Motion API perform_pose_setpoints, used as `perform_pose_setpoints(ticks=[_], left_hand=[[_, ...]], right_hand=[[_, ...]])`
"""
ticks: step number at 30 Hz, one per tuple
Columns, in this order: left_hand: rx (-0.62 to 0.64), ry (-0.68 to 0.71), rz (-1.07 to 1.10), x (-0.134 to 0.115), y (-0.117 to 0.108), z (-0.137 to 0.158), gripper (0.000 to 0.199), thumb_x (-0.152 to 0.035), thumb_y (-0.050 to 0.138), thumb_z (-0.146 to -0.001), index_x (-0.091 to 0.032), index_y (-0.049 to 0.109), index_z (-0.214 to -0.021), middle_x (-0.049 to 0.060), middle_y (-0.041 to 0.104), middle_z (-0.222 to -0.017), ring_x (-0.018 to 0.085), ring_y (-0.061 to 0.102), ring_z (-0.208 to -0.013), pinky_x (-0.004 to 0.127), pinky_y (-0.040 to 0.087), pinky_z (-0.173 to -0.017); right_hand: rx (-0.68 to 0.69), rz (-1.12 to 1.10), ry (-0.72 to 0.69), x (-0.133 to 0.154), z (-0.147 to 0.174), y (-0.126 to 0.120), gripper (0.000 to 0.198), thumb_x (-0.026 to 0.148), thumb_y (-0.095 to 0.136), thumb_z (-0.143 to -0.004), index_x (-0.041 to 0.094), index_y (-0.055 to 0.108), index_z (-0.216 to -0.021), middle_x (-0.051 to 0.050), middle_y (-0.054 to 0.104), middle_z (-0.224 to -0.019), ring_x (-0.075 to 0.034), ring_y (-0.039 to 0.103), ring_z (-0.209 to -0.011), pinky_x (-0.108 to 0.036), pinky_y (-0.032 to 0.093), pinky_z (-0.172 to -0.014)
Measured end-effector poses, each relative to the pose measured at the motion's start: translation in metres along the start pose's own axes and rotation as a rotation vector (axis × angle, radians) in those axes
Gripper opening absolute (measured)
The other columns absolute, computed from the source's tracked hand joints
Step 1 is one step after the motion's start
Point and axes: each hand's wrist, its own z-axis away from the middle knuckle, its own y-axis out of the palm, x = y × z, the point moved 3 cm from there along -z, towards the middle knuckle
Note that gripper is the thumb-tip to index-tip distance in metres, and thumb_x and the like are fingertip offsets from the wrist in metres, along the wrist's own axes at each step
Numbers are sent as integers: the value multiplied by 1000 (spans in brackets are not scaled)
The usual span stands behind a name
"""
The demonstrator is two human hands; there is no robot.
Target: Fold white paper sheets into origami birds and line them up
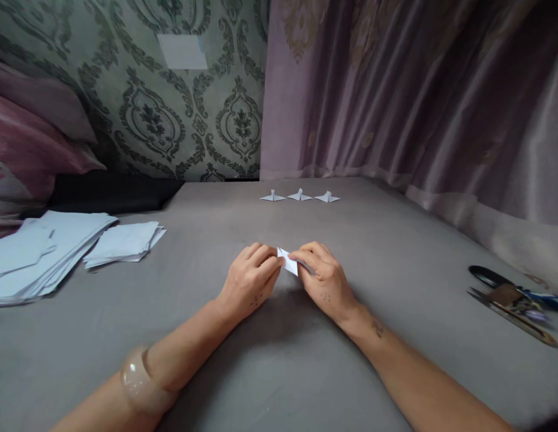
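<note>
A small folded piece of white paper (288,263) is held up between my two hands, above the middle of the grey surface. My left hand (252,277) pinches its left edge, fingers curled and pressed together. From the other side, my right hand (324,279) grips the right part between thumb and index finger. My fingers cover both ends of the paper, so its full shape is hidden. Farther back stand three folded paper cranes in a row: a left one (272,196), a middle one (300,195) and a right one (327,197).
Stacked large white sheets (76,240) lie at the left, beside a pile of smaller paper pieces (125,243). At the right edge are scissors (517,318) and other small tools. Behind the grey surface (207,216) hang purple curtains (333,108). A black item (112,192) lies back left.
</note>
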Motion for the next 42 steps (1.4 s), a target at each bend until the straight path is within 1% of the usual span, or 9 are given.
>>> perform_pose_setpoints(ticks=[4, 7, 10, 13, 18, 23, 29, 34, 42], left_hand=[[125, 43, -145, 2, 1, 2, 22, -16, 39, -91, -18, 60, -85, 8, 61, -91, 19, 48, -82, 32, 39, -74], [253, 40, -188, 4, 6, 2, 25, -17, 37, -91, -17, 58, -78, 8, 59, -85, 19, 48, -78, 32, 38, -70], [435, -1, -98, 5, 12, 3, 24, -17, 38, -90, -17, 58, -79, 7, 58, -81, 19, 49, -75, 30, 38, -66], [522, -140, 27, 7, 12, 3, 16, -22, 46, -86, -18, 61, -81, 7, 59, -84, 19, 53, -79, 27, 39, -64], [478, -354, 181, 12, 11, 2, 22, -28, 48, -85, -19, 61, -70, 4, 59, -77, 16, 54, -72, 26, 37, -62], [487, -560, 246, 15, 10, -2, 30, -35, 47, -84, -17, 62, -64, 5, 57, -72, 15, 51, -63, 26, 37, -60], [483, -650, 272, 17, 9, -2, 34, -38, 46, -83, -16, 63, -63, 5, 57, -74, 16, 52, -65, 27, 38, -62], [464, -660, 288, 21, 13, 0, 32, -40, 49, -81, -16, 66, -67, 5, 58, -76, 16, 53, -66, 27, 39, -62], [471, -659, 312, 21, 14, 0, 30, -39, 51, -80, -15, 66, -68, 5, 59, -79, 15, 53, -64, 27, 39, -61]], right_hand=[[75, 268, -91, 4, 3, 2, 27, 14, 41, -92, 21, 67, -95, -7, 62, -88, -18, 53, -85, -30, 42, -78], [187, 373, -116, 5, 5, 6, 26, 12, 41, -91, 20, 66, -92, -7, 62, -88, -19, 53, -86, -30, 41, -76], [354, 369, -68, 3, 7, 9, 22, 11, 45, -89, 20, 66, -91, -6, 61, -88, -18, 54, -87, -28, 41, -71], [450, 252, 44, -2, 8, 8, 20, 15, 48, -89, 22, 66, -95, -5, 62, -93, -17, 57, -87, -27, 41, -69], [435, -19, 222, -16, 3, 9, 19, 25, 51, -89, 23, 69, -91, -2, 64, -92, -14, 59, -82, -26, 42, -74], [421, -146, 358, -28, -2, 13, 19, 30, 54, -84, 22, 71, -81, -3, 66, -86, -15, 58, -76, -27, 42, -70], [460, -253, 441, -32, -7, 18, 19, 32, 55, -80, 20, 71, -79, -3, 69, -77, -15, 58, -69, -26, 41, -62], [445, -211, 470, -28, -9, 17, 18, 32, 57, -76, 19, 70, -74, -3, 68, -71, -14, 57, -63, -24, 40, -57], [436, -272, 533, -32, -8, 18, 18, 34, 59, -74, 20, 70, -75, -3, 69, -75, -16, 59, -69, -25, 42, -59]])
